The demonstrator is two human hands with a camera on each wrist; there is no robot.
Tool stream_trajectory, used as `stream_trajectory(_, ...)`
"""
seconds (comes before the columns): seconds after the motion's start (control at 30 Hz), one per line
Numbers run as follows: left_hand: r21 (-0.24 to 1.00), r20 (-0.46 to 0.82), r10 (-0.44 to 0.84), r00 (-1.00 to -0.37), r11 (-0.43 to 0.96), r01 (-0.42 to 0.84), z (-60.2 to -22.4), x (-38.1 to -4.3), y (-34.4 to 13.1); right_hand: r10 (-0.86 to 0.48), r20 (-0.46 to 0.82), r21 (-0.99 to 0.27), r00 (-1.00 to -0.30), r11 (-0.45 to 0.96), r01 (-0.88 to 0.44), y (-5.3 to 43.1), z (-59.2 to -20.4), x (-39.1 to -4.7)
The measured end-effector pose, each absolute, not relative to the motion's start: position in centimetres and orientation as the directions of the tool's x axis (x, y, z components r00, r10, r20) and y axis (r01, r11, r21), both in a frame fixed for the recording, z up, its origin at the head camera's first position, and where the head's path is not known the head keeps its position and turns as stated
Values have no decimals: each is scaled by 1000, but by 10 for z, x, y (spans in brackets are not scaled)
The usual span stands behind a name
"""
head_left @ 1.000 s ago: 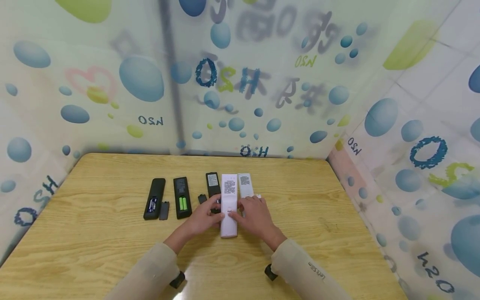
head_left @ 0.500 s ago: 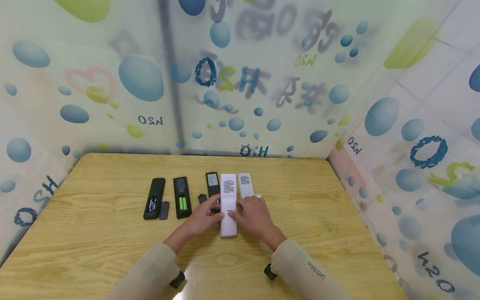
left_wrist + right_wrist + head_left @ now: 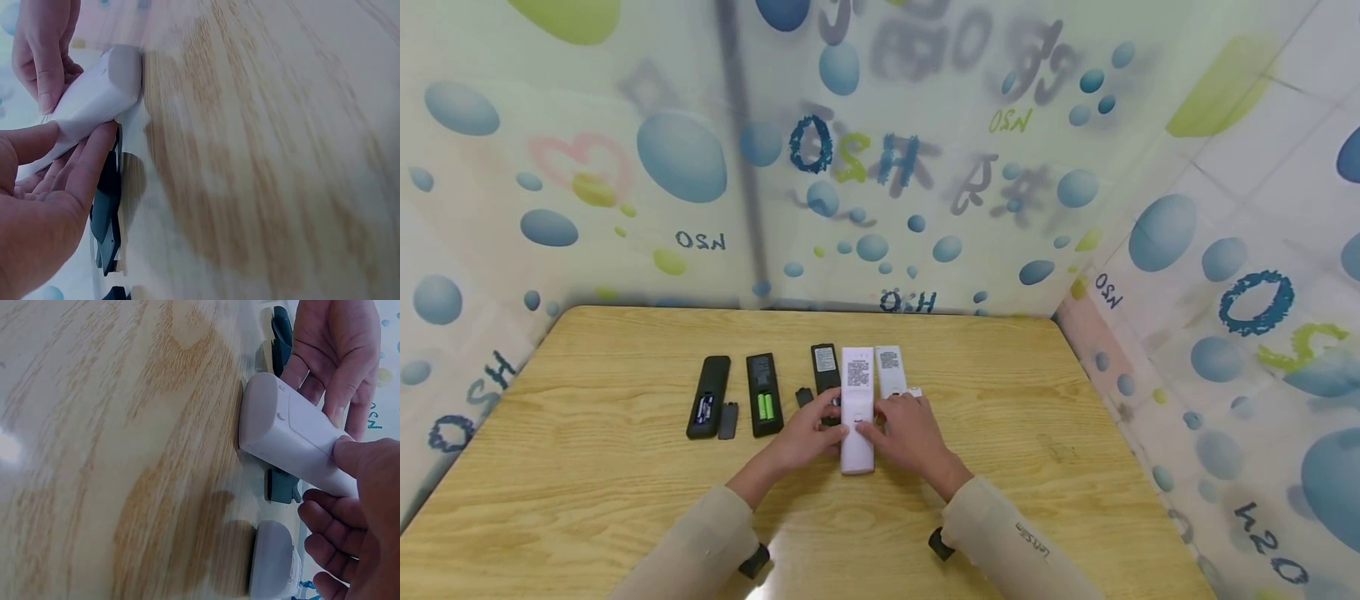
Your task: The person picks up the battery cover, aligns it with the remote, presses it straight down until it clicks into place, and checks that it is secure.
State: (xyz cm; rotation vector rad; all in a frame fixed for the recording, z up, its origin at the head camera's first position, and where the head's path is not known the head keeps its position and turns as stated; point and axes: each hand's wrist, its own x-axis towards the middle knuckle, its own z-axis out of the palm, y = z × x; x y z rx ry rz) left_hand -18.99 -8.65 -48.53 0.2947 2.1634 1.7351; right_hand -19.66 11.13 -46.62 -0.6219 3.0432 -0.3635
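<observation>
A white remote control [image 3: 857, 375] lies back side up between both hands, its printed label at the far end. My left hand [image 3: 805, 432] grips its left side, thumb on top and fingers along the edge and underneath, as the left wrist view shows. From the right, my right hand [image 3: 916, 429] holds it too, its thumb pressed on the back near the small latch. In the right wrist view that thumb touches the edge of the battery cover [image 3: 311, 422], which sits in place. The remote's near end is close over the table.
Left of the hands lie a black remote [image 3: 709, 392] with a loose cover [image 3: 727, 421] and another black remote [image 3: 762, 375] showing green batteries. A third black remote [image 3: 825, 360], beside a small black cover [image 3: 804, 396], and another white remote [image 3: 891, 367] are partly hidden by the hands.
</observation>
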Motion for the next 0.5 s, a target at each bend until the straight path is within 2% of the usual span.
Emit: stream_trajectory(0.5,976,-163,360,-918,193,-98,-482,-189,-81,-388,53,-233,-920,891,-389,114,-465,-196)
